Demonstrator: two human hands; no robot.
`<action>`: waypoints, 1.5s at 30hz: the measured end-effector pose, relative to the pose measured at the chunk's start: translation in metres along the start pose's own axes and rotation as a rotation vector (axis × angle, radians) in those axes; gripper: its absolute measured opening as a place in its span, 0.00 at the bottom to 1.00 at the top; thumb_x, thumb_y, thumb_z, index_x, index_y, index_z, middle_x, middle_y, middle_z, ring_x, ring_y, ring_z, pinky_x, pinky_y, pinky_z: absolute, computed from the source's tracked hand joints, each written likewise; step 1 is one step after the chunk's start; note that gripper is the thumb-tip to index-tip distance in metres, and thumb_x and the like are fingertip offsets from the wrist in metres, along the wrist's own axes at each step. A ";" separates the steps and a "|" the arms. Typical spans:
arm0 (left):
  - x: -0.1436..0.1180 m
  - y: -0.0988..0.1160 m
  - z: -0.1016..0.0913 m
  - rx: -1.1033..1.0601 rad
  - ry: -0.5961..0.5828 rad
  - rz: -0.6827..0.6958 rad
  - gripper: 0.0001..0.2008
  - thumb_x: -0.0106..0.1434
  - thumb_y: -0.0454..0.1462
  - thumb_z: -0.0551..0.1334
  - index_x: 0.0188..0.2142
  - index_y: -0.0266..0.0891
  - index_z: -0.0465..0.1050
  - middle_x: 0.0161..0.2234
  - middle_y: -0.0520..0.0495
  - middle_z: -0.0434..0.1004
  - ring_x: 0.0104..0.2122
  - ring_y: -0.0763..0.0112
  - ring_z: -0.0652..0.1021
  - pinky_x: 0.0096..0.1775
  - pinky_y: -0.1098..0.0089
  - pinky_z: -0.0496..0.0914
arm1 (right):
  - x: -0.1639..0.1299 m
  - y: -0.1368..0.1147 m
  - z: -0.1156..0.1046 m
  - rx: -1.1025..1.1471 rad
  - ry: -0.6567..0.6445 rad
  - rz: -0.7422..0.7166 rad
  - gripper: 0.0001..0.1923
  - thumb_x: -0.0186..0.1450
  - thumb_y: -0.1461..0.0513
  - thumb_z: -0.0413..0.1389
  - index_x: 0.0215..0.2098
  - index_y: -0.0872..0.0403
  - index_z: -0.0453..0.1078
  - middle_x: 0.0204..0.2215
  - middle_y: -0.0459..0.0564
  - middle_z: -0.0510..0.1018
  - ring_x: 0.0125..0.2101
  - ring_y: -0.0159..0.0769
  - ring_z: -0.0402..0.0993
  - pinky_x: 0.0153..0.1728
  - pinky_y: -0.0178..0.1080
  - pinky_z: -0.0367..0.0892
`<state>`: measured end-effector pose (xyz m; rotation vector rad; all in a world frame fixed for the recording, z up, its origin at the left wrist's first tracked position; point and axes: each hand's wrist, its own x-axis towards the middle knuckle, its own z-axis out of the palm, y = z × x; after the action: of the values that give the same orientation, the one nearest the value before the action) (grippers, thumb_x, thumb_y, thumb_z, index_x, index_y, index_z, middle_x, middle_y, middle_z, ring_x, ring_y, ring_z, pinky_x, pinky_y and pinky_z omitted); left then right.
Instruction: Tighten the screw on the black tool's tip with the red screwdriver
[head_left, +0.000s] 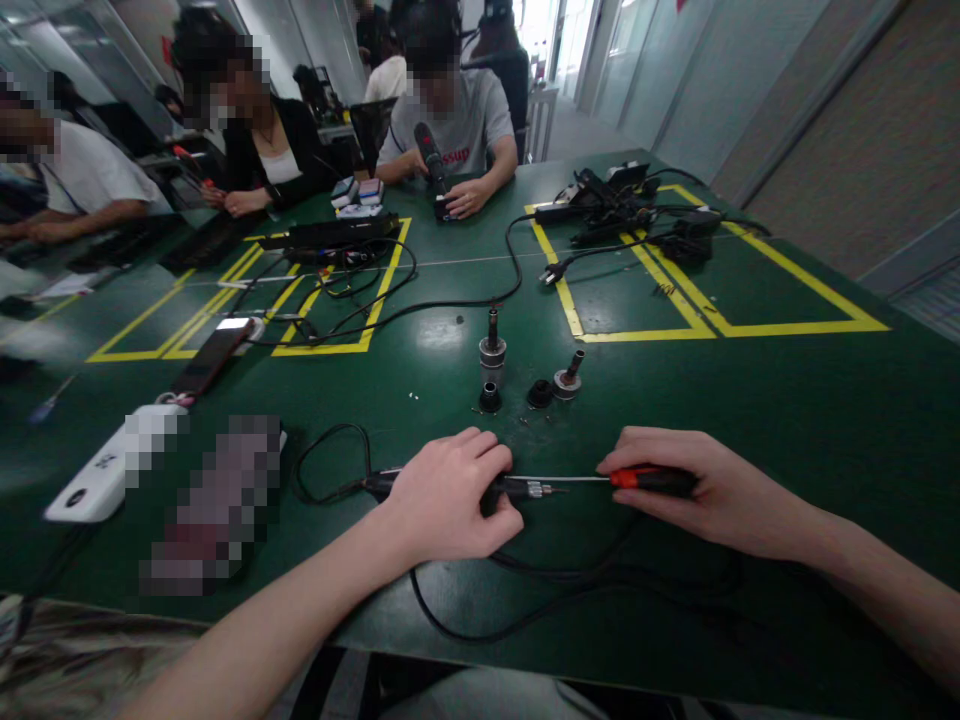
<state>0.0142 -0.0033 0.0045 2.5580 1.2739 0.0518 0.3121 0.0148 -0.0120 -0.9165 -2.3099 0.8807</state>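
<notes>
Head view: the left hand (450, 495) is closed over a black tool (517, 489) lying on the green table (787, 420) at 6 o'clock. The right hand (701, 490) grips a red-handled screwdriver (645, 479), shaft pointing at the tool's tip. Three small metal parts (492, 352) stand at 12 o'clock of the hands. A phone (208, 358) lies at 10 o'clock.

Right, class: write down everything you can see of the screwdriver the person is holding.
The screwdriver has a red and black handle and a thin, bare metal shaft. It lies almost level just above the green table, pointing to the person's left. The right hand grips the handle, fingers curled over it, hiding most of it. The tip meets the metal end of a black corded tool, which the left hand holds down. The tip's shape is too small to tell.
</notes>
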 end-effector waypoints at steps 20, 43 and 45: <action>0.000 -0.002 0.002 -0.004 0.022 0.011 0.05 0.61 0.37 0.60 0.37 0.42 0.70 0.38 0.46 0.78 0.42 0.57 0.79 0.44 0.59 0.76 | -0.001 0.002 0.005 -0.041 0.000 -0.043 0.11 0.77 0.56 0.57 0.45 0.49 0.81 0.32 0.49 0.85 0.28 0.37 0.82 0.31 0.38 0.75; 0.000 0.000 0.001 0.004 0.017 0.006 0.04 0.62 0.37 0.60 0.37 0.42 0.69 0.38 0.46 0.78 0.42 0.58 0.78 0.44 0.60 0.77 | 0.001 0.004 0.005 -0.103 -0.009 -0.122 0.06 0.76 0.61 0.59 0.44 0.50 0.80 0.33 0.49 0.83 0.30 0.35 0.82 0.30 0.35 0.73; 0.000 0.000 0.001 0.002 0.015 0.007 0.04 0.62 0.37 0.60 0.37 0.42 0.69 0.38 0.46 0.78 0.42 0.58 0.78 0.45 0.59 0.77 | -0.001 0.007 0.007 -0.109 0.013 -0.132 0.06 0.75 0.61 0.60 0.45 0.50 0.81 0.35 0.50 0.83 0.31 0.36 0.82 0.30 0.35 0.73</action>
<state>0.0141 -0.0035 0.0035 2.5691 1.2707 0.0718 0.3110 0.0159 -0.0221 -0.7997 -2.3963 0.6984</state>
